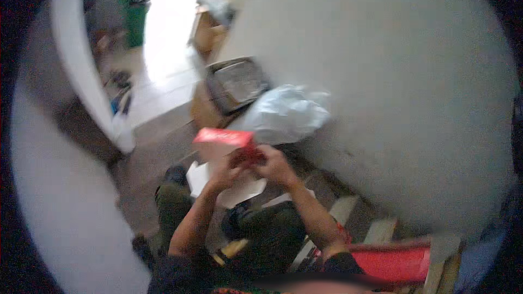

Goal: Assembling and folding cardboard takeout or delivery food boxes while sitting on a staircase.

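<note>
Between my knees, a carton with a red face (222,137) and pale sides stands in front of my hands. My left hand (226,171) is closed at its near side, fingers curled inward. My right hand (277,166) is closed too, its fingertips meeting the left ones over a dark red thing (248,156). Blur hides what that thing is and whether it belongs to the carton. White flaps or sheets (244,191) spread below my hands, over my dark trousers.
A pale plastic bag (291,113) lies against the grey wall (392,76), beside a dark tray (238,83) on a cardboard box (202,108). A red box (389,261) sits at my right among wooden slats (381,231). A white panel (81,65) rises at the left.
</note>
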`<state>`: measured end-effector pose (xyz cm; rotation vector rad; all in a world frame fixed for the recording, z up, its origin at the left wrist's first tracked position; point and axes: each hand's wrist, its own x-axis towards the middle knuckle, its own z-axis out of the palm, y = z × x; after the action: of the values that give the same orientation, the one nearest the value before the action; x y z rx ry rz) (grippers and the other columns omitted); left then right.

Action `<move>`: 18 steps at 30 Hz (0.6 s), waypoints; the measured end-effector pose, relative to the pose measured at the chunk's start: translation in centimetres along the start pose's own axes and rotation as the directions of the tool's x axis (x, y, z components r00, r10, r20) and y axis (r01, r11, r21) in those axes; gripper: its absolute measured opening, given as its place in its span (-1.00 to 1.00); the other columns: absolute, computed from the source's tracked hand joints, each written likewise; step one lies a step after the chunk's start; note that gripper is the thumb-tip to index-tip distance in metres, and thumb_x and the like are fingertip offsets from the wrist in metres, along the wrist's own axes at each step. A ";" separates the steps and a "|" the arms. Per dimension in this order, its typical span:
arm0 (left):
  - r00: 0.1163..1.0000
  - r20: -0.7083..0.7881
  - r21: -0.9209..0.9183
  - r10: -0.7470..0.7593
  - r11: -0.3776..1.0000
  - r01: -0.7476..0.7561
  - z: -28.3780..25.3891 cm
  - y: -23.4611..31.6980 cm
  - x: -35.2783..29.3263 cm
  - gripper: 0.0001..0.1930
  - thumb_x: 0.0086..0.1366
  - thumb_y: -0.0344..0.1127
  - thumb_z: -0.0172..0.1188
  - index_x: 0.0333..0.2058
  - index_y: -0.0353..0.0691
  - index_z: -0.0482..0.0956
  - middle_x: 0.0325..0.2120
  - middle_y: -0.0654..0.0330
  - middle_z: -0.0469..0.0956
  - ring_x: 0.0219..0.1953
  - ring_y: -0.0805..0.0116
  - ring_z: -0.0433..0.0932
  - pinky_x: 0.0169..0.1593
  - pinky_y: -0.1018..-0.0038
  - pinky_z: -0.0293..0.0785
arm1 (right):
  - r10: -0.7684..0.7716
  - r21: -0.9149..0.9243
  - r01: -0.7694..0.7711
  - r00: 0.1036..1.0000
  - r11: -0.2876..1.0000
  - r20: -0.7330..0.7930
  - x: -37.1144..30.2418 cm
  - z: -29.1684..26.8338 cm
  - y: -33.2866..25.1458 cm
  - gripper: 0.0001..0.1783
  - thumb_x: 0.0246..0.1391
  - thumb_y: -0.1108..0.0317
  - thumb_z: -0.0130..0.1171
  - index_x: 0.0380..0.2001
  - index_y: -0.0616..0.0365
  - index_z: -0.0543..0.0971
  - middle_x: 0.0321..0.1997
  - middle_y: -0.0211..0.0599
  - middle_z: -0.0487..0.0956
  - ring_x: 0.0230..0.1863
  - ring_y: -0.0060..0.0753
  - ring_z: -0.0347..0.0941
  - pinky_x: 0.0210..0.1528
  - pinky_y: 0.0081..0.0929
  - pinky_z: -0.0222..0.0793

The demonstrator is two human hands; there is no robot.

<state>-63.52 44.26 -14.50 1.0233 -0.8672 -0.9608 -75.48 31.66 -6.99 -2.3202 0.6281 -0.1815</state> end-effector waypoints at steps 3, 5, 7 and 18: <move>0.992 -0.043 0.069 0.116 0.991 -0.113 0.2 -0.8 1.1 -0.64 0.22 -0.40 0.14 -0.03 -0.36 0.35 -0.15 0.07 0.50 -0.10 0.24 0.49 0.04 0.35 0.38 | -0.238 -0.039 0.238 0.971 0.971 0.012 0.4 -0.3 0.0 -0.55 -0.20 0.13 0.34 -0.25 0.19 0.56 -0.31 -0.12 0.53 -0.30 -0.27 0.47 -0.22 -0.35 0.43; 0.995 0.081 -0.156 -0.052 0.986 0.064 0.1 -1.4 2.3 -0.68 0.21 -0.33 0.17 -0.11 -0.34 0.40 -0.21 0.11 0.52 -0.15 0.26 0.49 -0.03 0.36 0.39 | -0.291 -0.014 0.290 0.956 0.957 -0.036 0.3 -0.7 0.5 -0.61 -0.23 0.16 0.34 -0.35 0.21 0.58 -0.42 -0.15 0.49 -0.36 -0.24 0.45 -0.27 -0.36 0.40; 0.997 0.071 0.082 0.038 0.996 -0.044 -0.5 -2.2 2.4 -0.71 0.18 -0.27 0.20 -0.20 -0.33 0.46 -0.28 0.12 0.54 -0.21 0.31 0.50 -0.11 0.39 0.40 | -0.308 0.001 0.309 0.951 0.951 -0.017 -0.3 -0.9 1.4 -0.63 -0.21 0.18 0.33 -0.35 0.21 0.58 -0.42 -0.18 0.51 -0.31 -0.24 0.46 -0.23 -0.37 0.41; 0.990 0.137 0.365 -0.022 0.930 -0.030 -2.6 0.2 -1.2 -0.76 0.09 -0.30 0.12 -0.24 -0.16 0.60 -0.37 0.13 0.61 -0.35 0.34 0.57 -0.27 0.42 0.45 | -0.192 -0.529 0.237 0.971 0.815 0.140 -1.2 0.3 2.1 -0.05 -0.18 0.15 0.33 0.28 -0.17 0.08 0.23 -0.14 0.21 0.26 0.04 0.08 0.27 -0.14 0.05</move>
<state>-61.49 46.16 -15.20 1.2816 -1.1966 -0.8922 -77.23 31.11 -8.53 -2.9376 0.4042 -0.0068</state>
